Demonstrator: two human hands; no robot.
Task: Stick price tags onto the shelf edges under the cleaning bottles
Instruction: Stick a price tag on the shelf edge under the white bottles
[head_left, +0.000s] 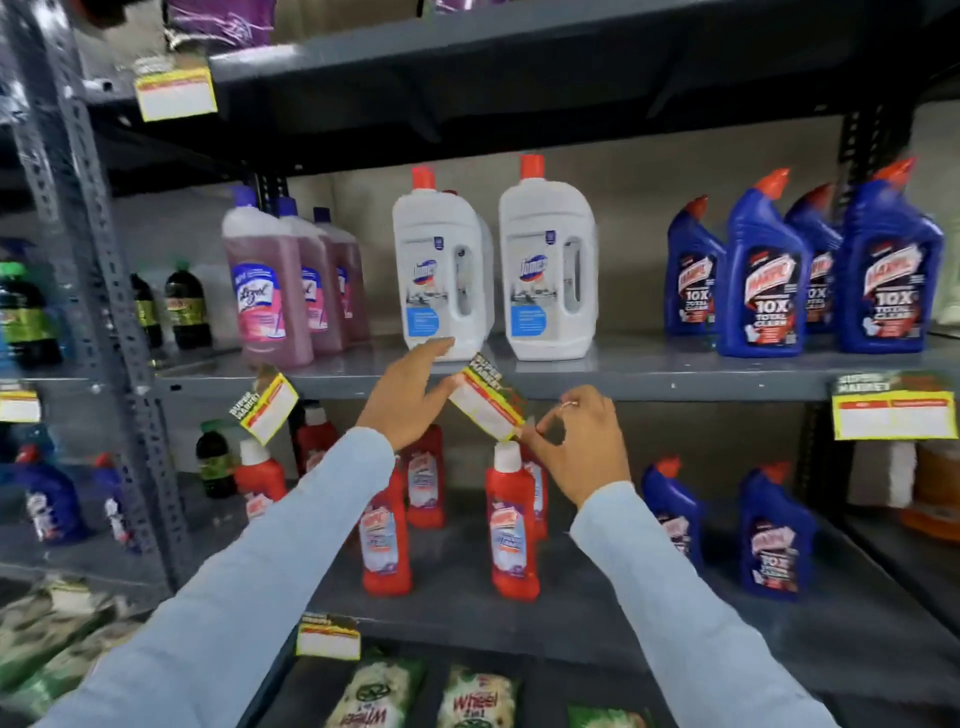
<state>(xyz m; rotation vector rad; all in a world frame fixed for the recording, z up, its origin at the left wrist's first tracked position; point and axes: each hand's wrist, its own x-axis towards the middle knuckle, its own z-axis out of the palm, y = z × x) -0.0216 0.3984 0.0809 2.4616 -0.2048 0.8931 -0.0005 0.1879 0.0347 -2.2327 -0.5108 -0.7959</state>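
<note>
A yellow, red and white price tag (487, 402) hangs tilted against the grey middle shelf edge (649, 387), just below two white bottles (444, 270) with red caps. My left hand (410, 397) holds the tag's upper left end, fingers resting on the shelf lip. My right hand (582, 441) pinches the tag's lower right corner. Another tag (267, 410) hangs crooked under the pink bottles (265, 291). A third tag (893, 413) sits under the blue bottles (763, 270) at right.
Red bottles (511, 525) and blue bottles (771, 535) stand on the lower shelf behind my arms. A tag (328, 639) is on the lower shelf edge, another tag (174, 93) on the top shelf. Green packets (475, 701) lie below. A grey upright post (98, 270) stands at left.
</note>
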